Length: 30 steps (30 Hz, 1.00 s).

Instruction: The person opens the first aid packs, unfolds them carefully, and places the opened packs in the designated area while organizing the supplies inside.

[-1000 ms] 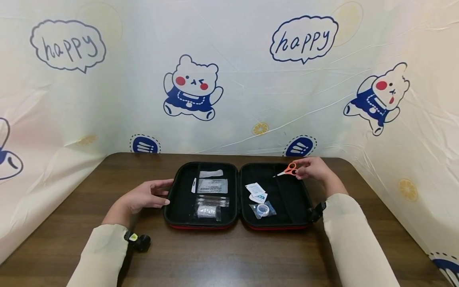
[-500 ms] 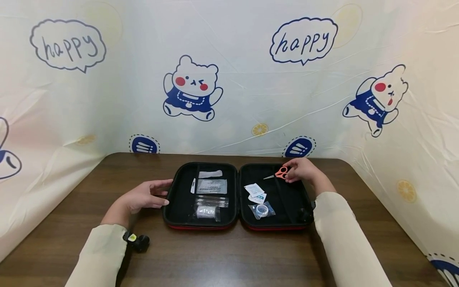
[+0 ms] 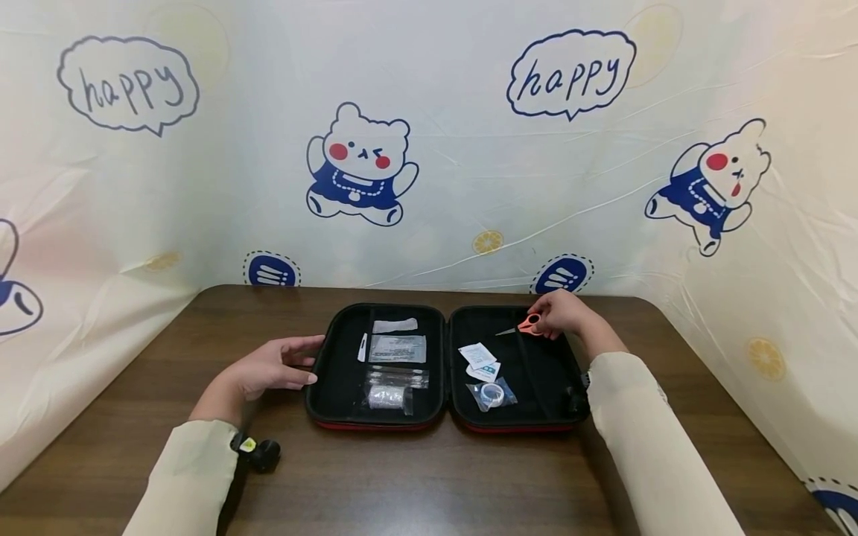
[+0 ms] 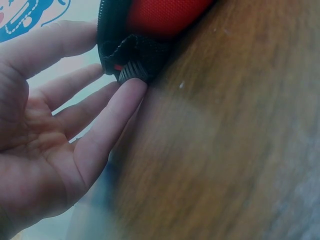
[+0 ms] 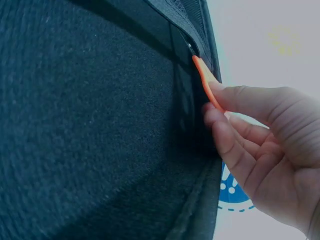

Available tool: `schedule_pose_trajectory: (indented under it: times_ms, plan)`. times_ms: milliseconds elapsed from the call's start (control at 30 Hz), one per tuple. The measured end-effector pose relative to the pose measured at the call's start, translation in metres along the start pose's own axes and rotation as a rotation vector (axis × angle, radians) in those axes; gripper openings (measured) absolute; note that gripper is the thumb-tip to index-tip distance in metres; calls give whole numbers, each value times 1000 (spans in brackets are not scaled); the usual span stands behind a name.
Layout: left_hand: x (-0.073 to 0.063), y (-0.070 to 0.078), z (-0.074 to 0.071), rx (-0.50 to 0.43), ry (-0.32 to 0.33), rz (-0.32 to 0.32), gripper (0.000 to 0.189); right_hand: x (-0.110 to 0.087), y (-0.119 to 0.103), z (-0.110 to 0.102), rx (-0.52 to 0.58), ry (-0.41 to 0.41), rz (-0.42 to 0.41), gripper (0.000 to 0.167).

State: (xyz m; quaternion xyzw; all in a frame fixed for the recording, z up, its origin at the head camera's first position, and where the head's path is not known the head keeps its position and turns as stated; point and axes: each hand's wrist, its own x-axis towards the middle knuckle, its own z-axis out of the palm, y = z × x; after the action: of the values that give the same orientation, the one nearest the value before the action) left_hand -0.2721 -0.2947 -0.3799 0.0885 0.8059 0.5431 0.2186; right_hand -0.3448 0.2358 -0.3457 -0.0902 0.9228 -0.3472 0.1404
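Note:
A black zip case (image 3: 536,398) with red outer sides lies unfolded on the table. Over its right half, my right hand (image 3: 566,313) pinches the orange handles of a small pair of scissors (image 3: 530,324). The blades point left; in the right wrist view the metal runs in under a black elastic strap (image 5: 172,15), and thumb and fingers squeeze the orange handle (image 5: 206,80). My left hand (image 3: 271,365) rests against the left side of the case, fingers extended. The left wrist view shows its thumb tip at the zipper end (image 4: 132,72), beside the red shell (image 4: 167,15).
The left half holds a white strip (image 3: 394,325), a flat packet (image 3: 398,348), clear slim packaging (image 3: 398,376) and a wrapped white roll (image 3: 386,397). Small white sachets (image 3: 477,355) and a bagged tape roll (image 3: 492,394) lie in the right half. A printed curtain (image 3: 442,149) hangs behind the table.
My right hand has moved left with the scissors, taking the blades across the strap in the right half, then shifted back slightly. The left hand stays at the case's side.

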Motion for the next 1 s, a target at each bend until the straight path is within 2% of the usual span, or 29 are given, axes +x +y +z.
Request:
schedule_pose_trajectory:
  times_ms: [267, 633, 867, 1000]
  plan:
    - [-1, -1, -1, -8, 4, -5, 86, 7, -3, 5, -46, -1, 24, 35]
    - [1, -2, -2, -6, 1, 1, 85, 19, 0, 18, 66, -20, 8, 29]
    - [1, -2, -2, -4, 2, 1, 84, 26, 0, 23, 16, 13, -13, 21]
    - [0, -1, -2, -7, 4, 0, 84, 27, 0, 25, 85, 5, 4, 21]
